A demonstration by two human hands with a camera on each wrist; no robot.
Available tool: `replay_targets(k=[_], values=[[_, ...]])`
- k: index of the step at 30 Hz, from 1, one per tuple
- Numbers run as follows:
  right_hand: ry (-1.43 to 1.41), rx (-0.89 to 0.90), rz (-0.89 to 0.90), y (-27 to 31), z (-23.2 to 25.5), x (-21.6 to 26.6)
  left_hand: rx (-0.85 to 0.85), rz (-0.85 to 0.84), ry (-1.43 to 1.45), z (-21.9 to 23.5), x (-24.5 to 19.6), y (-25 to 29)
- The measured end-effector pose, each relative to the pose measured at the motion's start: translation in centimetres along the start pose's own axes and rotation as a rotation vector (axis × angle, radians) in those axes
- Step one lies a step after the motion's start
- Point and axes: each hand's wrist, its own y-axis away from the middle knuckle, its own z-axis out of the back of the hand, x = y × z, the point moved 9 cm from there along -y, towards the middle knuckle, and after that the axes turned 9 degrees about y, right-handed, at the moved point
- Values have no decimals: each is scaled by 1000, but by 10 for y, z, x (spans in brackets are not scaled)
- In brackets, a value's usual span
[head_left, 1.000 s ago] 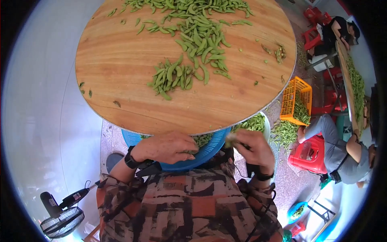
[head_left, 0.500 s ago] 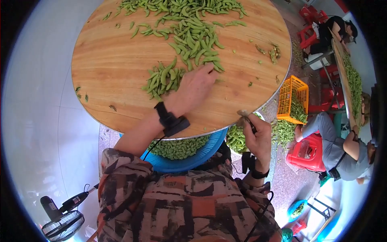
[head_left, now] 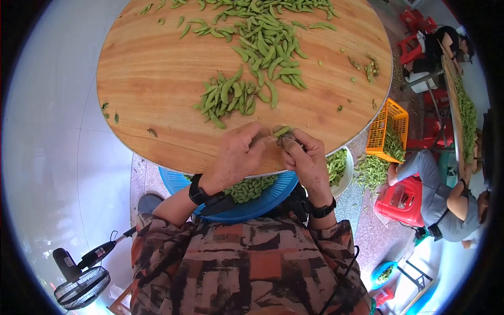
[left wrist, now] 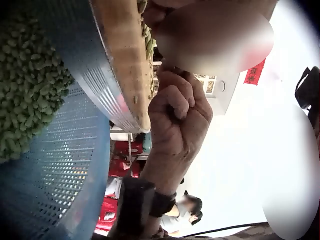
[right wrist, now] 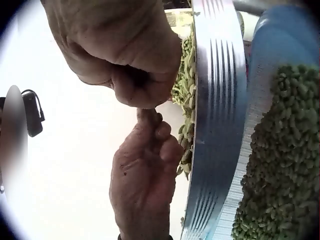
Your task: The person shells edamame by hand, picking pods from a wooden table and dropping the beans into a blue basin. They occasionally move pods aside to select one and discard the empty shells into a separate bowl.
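Note:
Over the near edge of the round wooden table (head_left: 173, 134), my two hands meet at a green soybean pod (head_left: 282, 131). My right hand (head_left: 307, 160) pinches the pod between thumb and fingers, with something dark and greyish-brown by the fingertips, its kind unclear. My left hand (head_left: 239, 155) has its thumb and forefinger together at the pod's left end. In the right wrist view, the left hand (right wrist: 142, 175) reaches up to the curled right hand (right wrist: 125, 50). Below them, a blue basket (head_left: 268, 207) holds shelled green beans (head_left: 247, 190). A small pile of pods (head_left: 226, 97) lies just beyond the hands.
More pods (head_left: 270, 44) spread toward the table's far side, with scraps (head_left: 371, 71) at right. A white tub of green pods (head_left: 336, 167) stands below the table edge. Further right are a yellow crate (head_left: 387, 131), a red stool (head_left: 401, 199) and seated people. A fan (head_left: 81, 287) stands at lower left.
The left hand was over the basket, reached out to the pods on the table, and has come back to the right hand. The right hand has moved up and inward, and a pod now shows between them.

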Motion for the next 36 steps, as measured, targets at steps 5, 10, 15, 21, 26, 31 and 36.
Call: replay_targets(k=[5, 10, 15, 21, 26, 31, 36], values=[[-263, 312, -23, 0, -7, -7, 194, 497, 838, -22, 40, 17], [-59, 193, -42, 9, -7, 5, 203, 689, 1074, -34, 40, 23], [514, 45, 276, 15, -10, 22, 131, 161, 411, -16, 7, -4], [687, -16, 313, 14, -5, 19, 266, 44, -59, -8, -4, -2], [814, -207, 491, 22, -14, 26, 272, 278, 220, -17, 14, 8], [941, -316, 575, 31, -28, 29, 114, 269, 505, -25, 22, 15], [1038, -343, 683, 40, -45, 30, -41, 482, 818, -34, 27, 31]])
